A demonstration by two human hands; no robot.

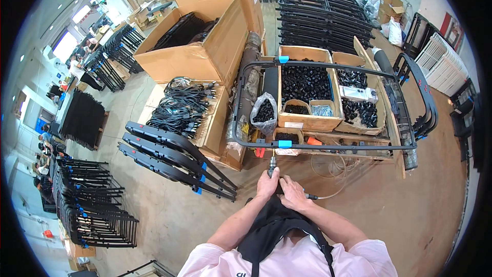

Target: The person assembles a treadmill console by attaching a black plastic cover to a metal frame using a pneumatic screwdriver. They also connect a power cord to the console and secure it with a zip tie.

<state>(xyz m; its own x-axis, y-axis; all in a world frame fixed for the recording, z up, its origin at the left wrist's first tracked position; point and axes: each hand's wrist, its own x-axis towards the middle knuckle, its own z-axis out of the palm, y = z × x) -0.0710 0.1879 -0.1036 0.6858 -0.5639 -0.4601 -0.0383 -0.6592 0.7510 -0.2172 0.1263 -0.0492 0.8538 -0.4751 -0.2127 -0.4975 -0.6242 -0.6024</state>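
Both my hands are closed around an air drill (272,163) with a silver chuck. My left hand (267,183) wraps its body just behind the chuck, and my right hand (293,193) grips its rear, where the air hose (328,195) comes out. Its thin bit points away from me and meets the near bar of a black tubular frame (333,147); whether it sits in a hole I cannot tell. Beside the bit, a blue clip (285,144) is on that bar. The frame lies flat across parts boxes on the bench.
Under the frame stand a wooden box of black plastic parts (306,83), a clear bag of parts (264,113) and a carton of small black pieces (359,114). Bundled power cords (179,105) and a large cardboard box (215,54) are left. Leaning frames (177,156) stand near left.
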